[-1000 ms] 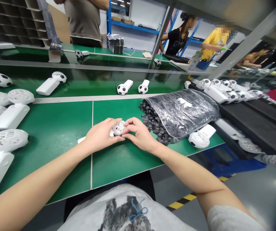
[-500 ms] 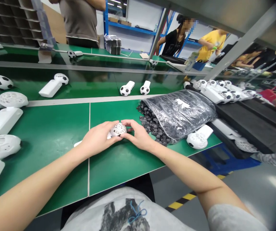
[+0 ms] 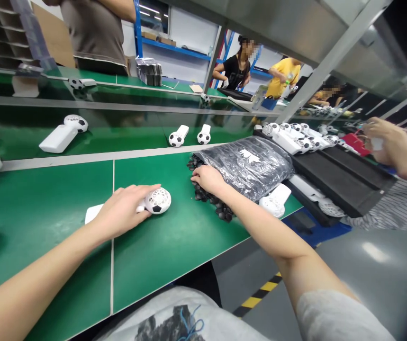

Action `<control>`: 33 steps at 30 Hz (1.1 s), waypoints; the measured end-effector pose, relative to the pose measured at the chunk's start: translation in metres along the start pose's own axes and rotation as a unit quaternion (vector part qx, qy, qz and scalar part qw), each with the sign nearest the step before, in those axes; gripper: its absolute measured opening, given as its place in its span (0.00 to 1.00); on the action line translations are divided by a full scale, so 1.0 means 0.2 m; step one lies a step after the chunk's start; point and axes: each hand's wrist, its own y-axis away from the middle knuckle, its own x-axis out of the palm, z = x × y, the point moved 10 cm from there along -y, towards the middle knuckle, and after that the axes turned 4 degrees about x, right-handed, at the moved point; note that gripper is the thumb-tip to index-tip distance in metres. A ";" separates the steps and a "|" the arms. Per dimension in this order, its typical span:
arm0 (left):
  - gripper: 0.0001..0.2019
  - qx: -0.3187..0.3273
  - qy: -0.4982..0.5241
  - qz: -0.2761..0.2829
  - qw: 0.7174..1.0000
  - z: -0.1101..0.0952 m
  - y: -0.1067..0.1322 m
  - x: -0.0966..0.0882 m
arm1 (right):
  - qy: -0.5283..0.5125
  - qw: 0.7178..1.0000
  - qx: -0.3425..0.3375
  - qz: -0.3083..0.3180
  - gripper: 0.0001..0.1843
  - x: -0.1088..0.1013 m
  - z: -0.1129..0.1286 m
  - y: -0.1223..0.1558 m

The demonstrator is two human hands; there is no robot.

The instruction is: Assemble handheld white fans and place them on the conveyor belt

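Change: right hand (image 3: 208, 180) has left the fan (image 3: 157, 201) and gone right to the black pieces (image 3: 221, 208) spilling from the bag (image 3: 249, 163). A moment ago both hands met on the fan's head.
Left hand (image 3: 123, 210): lies over the fan's handle, fingers curled on it, pinning it to the counter (image 3: 64, 189).
Right fingers: bent down into the left edge of the pieces; cannot tell if they pinch one.
Fan: flat on the counter, near middle, head pointing right and now uncovered.
Reading: two-handed work at the head looks ended; the fan waits, held, while the right hand is at the pieces.
Around: two fans (image 3: 176, 137) on the far belt.
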 end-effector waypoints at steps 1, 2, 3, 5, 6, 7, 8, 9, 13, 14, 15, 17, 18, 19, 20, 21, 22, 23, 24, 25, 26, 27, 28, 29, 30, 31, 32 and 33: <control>0.27 -0.003 -0.014 -0.003 1.000 0.01 0.00 -0.01 | 0.006 1.000 -0.015 0.008 0.09 0.01 0.03 0.00; 0.27 -0.008 -0.027 -0.008 1.000 0.03 0.00 -0.02 | 0.016 0.999 -0.029 0.013 0.09 0.02 0.07 0.01; 0.27 -0.009 -0.039 -0.013 0.999 0.04 0.00 -0.03 | 0.027 0.999 -0.041 0.016 0.09 0.03 0.10 0.02; 0.28 0.006 -0.050 -0.018 0.999 0.04 -0.01 -0.04 | 0.041 0.997 -0.063 0.020 0.10 0.04 0.16 0.05; 0.28 0.018 -0.050 -0.019 0.998 0.04 -0.01 -0.04 | 0.045 0.996 -0.070 0.020 0.10 0.04 0.18 0.05; 0.28 0.028 -0.050 -0.018 0.998 0.03 -0.01 -0.04 | 0.047 0.996 -0.073 0.018 0.10 0.04 0.19 0.05; 0.28 0.034 -0.049 -0.017 0.998 0.03 -0.01 -0.03 | 0.048 0.996 -0.074 0.013 0.10 0.02 0.19 0.05; 0.28 0.034 -0.049 -0.016 0.998 0.04 0.00 -0.03 | 0.052 0.996 -0.071 0.007 0.11 0.01 0.18 0.05; 0.29 0.020 -0.038 -0.001 0.999 0.04 0.00 -0.02 | -0.095 0.991 -0.089 -0.030 0.09 -0.10 0.22 0.12; 0.29 0.015 -0.031 0.003 0.999 0.03 0.01 -0.02 | -0.176 0.977 -0.113 -0.034 0.08 -0.13 0.26 0.16; 0.31 0.007 -0.024 0.005 1.000 0.03 0.01 -0.02 | -0.254 0.956 -0.144 -0.035 0.06 -0.16 0.31 0.20; 0.37 -0.015 -0.016 -0.004 1.000 0.03 0.01 -0.02 | -0.345 0.915 -0.208 -0.033 0.04 -0.21 0.42 0.28; 0.39 -0.026 -0.016 -0.015 0.999 0.03 0.01 -0.02 | -0.361 0.903 -0.233 -0.032 0.04 -0.22 0.47 0.31; 0.40 -0.034 -0.016 -0.026 0.999 0.03 0.01 -0.02 | -0.369 0.895 -0.248 -0.029 0.04 -0.21 0.51 0.33; 0.40 -0.039 -0.016 -0.036 0.998 0.02 0.01 -0.03 | -0.378 0.890 -0.253 -0.026 0.04 -0.20 0.53 0.33; 0.39 -0.041 -0.015 -0.043 0.998 0.02 0.01 -0.03 | -0.393 0.884 -0.250 -0.022 0.04 -0.19 0.54 0.33; 0.37 -0.040 -0.013 -0.049 0.998 0.02 0.01 -0.03 | -0.415 0.877 -0.241 -0.021 0.04 -0.17 0.54 0.31; 0.36 -0.039 -0.010 -0.053 0.998 0.02 0.01 -0.03 | -0.440 0.869 -0.227 -0.022 0.03 -0.15 0.53 0.30; 0.35 -0.037 -0.008 -0.056 0.998 0.02 0.01 -0.03 | -0.465 0.859 -0.213 -0.024 0.02 -0.14 0.51 0.28; 0.34 -0.036 -0.007 -0.059 0.998 0.02 0.02 -0.03 | -0.487 0.850 -0.201 -0.025 0.01 -0.12 0.50 0.27; 0.33 -0.036 -0.006 -0.061 0.997 0.01 0.02 -0.03 | -0.504 0.841 -0.194 -0.022 0.02 -0.11 0.49 0.26; 0.33 -0.036 -0.006 -0.063 0.997 0.01 0.02 -0.04 | -0.516 0.834 -0.193 -0.016 0.03 -0.10 0.49 0.25; 0.32 -0.037 -0.006 -0.062 0.997 0.01 0.02 -0.04 | -0.523 0.829 -0.196 -0.009 0.04 -0.09 0.50 0.25; 0.32 -0.039 -0.007 -0.061 0.997 0.01 0.02 -0.04 | -0.527 0.825 -0.202 -0.002 0.05 -0.09 0.50 0.24; 0.32 -0.041 -0.007 -0.059 0.997 0.01 0.02 -0.04 | -0.529 0.823 -0.208 0.003 0.05 -0.09 0.51 0.24; 0.32 -0.043 -0.008 -0.056 0.997 0.01 0.02 -0.04 | -0.529 0.822 -0.212 0.006 0.06 -0.09 0.51 0.24; 0.32 -0.044 -0.008 -0.054 0.997 0.01 0.02 -0.04 | -0.530 0.821 -0.213 0.008 0.06 -0.09 0.52 0.24; 0.31 -0.046 -0.008 -0.053 0.998 0.01 0.02 -0.04 | -0.532 0.820 -0.212 0.011 0.06 -0.09 0.52 0.24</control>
